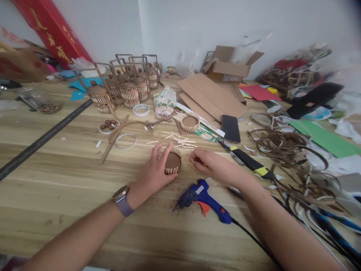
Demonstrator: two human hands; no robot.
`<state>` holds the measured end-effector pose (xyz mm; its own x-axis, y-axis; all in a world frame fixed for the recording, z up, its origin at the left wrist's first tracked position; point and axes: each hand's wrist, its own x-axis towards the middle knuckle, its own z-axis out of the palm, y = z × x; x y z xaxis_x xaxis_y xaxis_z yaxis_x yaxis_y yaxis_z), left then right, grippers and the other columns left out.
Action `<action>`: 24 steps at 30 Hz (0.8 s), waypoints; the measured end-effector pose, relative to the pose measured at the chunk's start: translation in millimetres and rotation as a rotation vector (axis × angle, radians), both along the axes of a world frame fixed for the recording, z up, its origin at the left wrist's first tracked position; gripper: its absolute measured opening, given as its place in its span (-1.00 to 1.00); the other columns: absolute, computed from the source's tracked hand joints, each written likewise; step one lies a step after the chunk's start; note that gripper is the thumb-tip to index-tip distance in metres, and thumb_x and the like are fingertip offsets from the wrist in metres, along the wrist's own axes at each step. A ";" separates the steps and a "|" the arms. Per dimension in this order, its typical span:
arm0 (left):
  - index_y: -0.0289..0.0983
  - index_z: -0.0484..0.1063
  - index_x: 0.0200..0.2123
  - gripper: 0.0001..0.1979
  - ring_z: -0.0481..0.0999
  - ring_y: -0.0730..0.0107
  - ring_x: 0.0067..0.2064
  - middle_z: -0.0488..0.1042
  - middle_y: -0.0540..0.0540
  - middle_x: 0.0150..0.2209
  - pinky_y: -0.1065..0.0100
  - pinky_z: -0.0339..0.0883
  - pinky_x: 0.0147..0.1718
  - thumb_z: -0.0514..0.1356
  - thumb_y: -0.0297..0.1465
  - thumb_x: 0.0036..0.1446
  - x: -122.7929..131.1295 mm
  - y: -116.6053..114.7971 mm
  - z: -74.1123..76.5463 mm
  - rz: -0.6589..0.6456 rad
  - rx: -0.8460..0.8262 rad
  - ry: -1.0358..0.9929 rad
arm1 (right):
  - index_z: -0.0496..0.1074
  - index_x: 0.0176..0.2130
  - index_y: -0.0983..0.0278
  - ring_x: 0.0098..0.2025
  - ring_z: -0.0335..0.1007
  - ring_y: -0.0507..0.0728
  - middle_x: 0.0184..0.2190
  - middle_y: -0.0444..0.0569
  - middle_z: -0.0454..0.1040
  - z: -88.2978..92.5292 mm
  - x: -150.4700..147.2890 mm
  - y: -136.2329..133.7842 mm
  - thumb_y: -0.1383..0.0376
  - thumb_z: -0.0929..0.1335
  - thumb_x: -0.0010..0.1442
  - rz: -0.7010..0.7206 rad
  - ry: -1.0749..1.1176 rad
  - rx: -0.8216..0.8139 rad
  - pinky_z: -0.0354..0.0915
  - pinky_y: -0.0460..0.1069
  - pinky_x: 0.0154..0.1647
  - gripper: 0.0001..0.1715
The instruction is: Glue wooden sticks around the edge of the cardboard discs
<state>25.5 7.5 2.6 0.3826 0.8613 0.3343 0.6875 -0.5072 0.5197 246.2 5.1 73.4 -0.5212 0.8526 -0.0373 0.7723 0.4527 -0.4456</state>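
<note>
My left hand (155, 167) is wrapped round the near side of a small round basket (173, 162), with a brown base and short pale sticks standing along its rim. Just right of the basket, my right hand (208, 163) is closed in a pinch; a tiny pale bit shows at its fingertips, probably a stick end, mostly hidden. Loose short wooden sticks (184, 142) lie scattered behind both hands. A blue glue gun (201, 199) with an orange trigger rests on its side on the table in front of them. Farther back sits a second round stick basket (190, 122).
Several lidded baskets with tall handles (129, 94) stand at the back left. A phone (230, 128), black-and-yellow pliers (251, 162) and coiled brown strips (279, 141) lie to the right. Flattened cardboard (211, 96) is behind. The glue gun's cable (254, 241) runs under my right arm.
</note>
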 end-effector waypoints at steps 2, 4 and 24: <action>-0.06 -0.16 0.33 0.02 0.17 -0.12 0.27 0.02 -0.26 0.25 -0.12 0.30 0.11 0.39 -0.40 -0.08 -0.3 0.3 -0.2 -0.004 0.000 0.005 | 0.36 -0.29 0.27 -0.40 0.32 0.04 -0.41 -0.10 0.44 0.1 -2.8 -2.2 0.43 0.24 0.19 -0.009 0.113 -0.046 0.22 -0.09 -0.36 -0.87; -0.06 -0.16 0.34 0.03 0.15 -0.12 0.28 0.01 -0.26 0.25 -0.12 0.30 0.11 0.39 -0.39 -0.08 -0.5 0.5 -0.4 -0.005 -0.004 0.007 | 0.38 -0.27 0.27 -0.40 0.34 0.03 -0.41 -0.11 0.45 -3.4 -7.5 -3.7 0.42 0.27 0.17 -0.005 0.190 -0.080 0.23 -0.10 -0.36 -0.88; -0.09 -0.13 0.33 -0.02 0.13 -0.14 0.29 0.02 -0.28 0.26 -0.14 0.28 0.12 0.38 -0.37 -0.05 -0.3 0.4 -1.9 -0.008 -0.008 -0.005 | 0.38 -0.31 0.27 -0.42 0.34 0.05 -0.42 -0.09 0.46 -28.7 -27.7 -4.0 0.46 0.30 0.19 0.037 0.129 0.001 0.19 -0.10 -0.39 -0.90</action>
